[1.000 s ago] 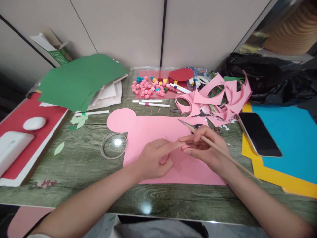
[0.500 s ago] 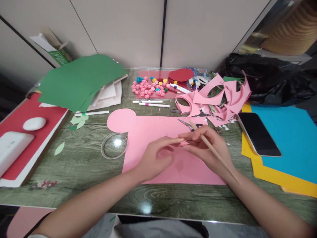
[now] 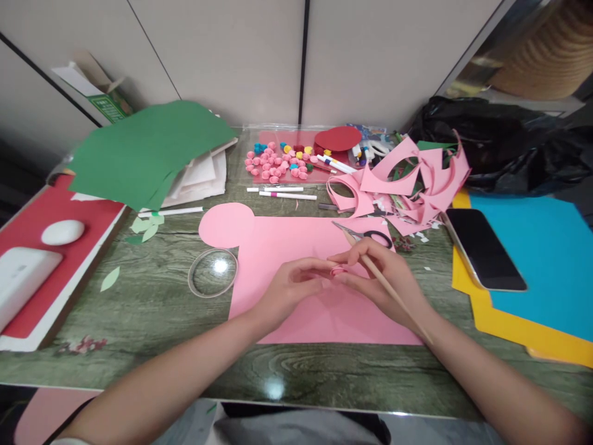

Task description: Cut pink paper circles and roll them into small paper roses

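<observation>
The wood-patterned desk (image 3: 333,377) carries everything. On it, a pink sheet (image 3: 282,238) lies flat beneath both hands, with a green sheet (image 3: 148,142) draped over white papers to the far left. A blue sheet (image 3: 532,259) overlaps a yellow sheet (image 3: 491,321) at the right; a black bag (image 3: 486,139) slumps behind them. A tangle of pink offcuts (image 3: 391,173) crowds the far side of the pink sheet.

The right hand (image 3: 384,276) has its grip on a small pink curl between forefinger and thumb, and also carries a wooden stick lying across its back. The left hand (image 3: 285,292) brings its fingertips up to the curl; whether its grip is pinching or merely touching, I cannot tell.

The phone (image 3: 486,250) rests well clear on the right, while the tape ring (image 3: 190,276) sits just beside the sheet's left edge. The scissors (image 3: 365,235) lie just beyond the right hand, the likeliest obstruction, and the wooden stick (image 3: 399,301) could snag on them.

Smallest is the pink curl (image 3: 338,270), above the sheet between the fingertips. The step in hand appears to be shaping or tightening it; the next move calls for light, steady pressure.
</observation>
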`<move>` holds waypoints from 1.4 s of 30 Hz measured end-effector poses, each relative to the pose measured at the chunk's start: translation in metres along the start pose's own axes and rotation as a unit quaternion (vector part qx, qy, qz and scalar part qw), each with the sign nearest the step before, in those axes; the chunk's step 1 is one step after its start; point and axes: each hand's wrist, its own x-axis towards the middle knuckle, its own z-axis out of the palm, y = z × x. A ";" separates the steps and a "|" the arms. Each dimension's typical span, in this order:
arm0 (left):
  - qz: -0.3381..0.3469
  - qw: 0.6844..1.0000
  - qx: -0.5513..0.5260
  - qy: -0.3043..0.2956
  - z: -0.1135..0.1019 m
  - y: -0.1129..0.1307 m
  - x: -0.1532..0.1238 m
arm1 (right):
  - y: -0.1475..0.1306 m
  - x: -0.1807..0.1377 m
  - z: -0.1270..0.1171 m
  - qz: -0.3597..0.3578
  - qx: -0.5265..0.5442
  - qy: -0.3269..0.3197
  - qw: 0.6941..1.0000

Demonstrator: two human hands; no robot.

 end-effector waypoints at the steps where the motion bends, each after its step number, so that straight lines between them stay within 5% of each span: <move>1: 0.001 1.000 0.003 0.000 0.000 0.001 0.000 | 0.000 -0.001 0.001 0.002 0.001 0.004 1.000; 11: 0.012 0.997 0.068 0.031 0.001 0.008 -0.002 | 0.004 -0.006 0.009 -0.006 -0.009 0.060 0.998; 24: -0.124 0.977 -0.170 0.016 -0.002 -0.001 0.004 | 0.013 0.007 0.009 0.032 0.113 -0.039 0.992; 42: -0.178 0.971 -0.156 0.043 -0.005 0.006 0.005 | 0.009 0.009 -0.001 0.046 0.106 -0.092 0.989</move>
